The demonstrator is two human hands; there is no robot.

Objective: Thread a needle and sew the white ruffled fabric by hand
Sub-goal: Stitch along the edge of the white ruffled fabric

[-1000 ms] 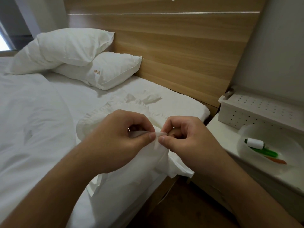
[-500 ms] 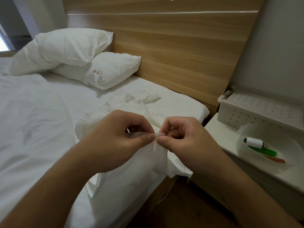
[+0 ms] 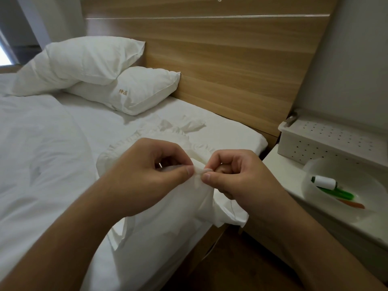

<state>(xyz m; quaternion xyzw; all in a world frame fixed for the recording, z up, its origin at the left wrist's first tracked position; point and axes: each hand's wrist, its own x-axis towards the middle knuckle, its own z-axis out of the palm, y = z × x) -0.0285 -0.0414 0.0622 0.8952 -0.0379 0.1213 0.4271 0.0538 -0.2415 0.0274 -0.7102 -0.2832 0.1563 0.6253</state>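
Stage: sewing under way, by my reading; both hands work one fold of the fabric (image 3: pixel 168 223) over the bed (image 3: pixel 63 164) edge.
Threading: judged done; a thin thread (image 3: pixel 232 206) hangs below the right hand across the cloth.
Needle: not visible; too small or hidden in the fingers, cannot tell.
Left hand (image 3: pixel 144 175): fingers curled, thumb and forefinger pinch the fold at its top.
Right hand (image 3: pixel 237 177): fingers curled, thumb and forefinger tips pinch the same fold just beside the left thumb; whether they also hold the needle I cannot tell.
Fabric position: draped from the mattress corner down over the bed side, ruffled rim lying on the sheet behind the hands.
Stitches made: none legible; amount sewn cannot be judged.
Left to do: probably most of the seam, then knot and cut.
Count, hands: 2.
Count, fabric pieces: 1.
Count, pillows (image 3: pixel 130 91): 2, stacked at the headboard.
Count, bowl (image 3: pixel 327 164): 1, on the nightstand.
Count, bowl contents: 3 seen: a white spool (image 3: pixel 325 182), a green tool (image 3: pixel 338 193), an orange one (image 3: pixel 352 204).
Count, perforated box (image 3: pixel 327 139): 1, behind the bowl.
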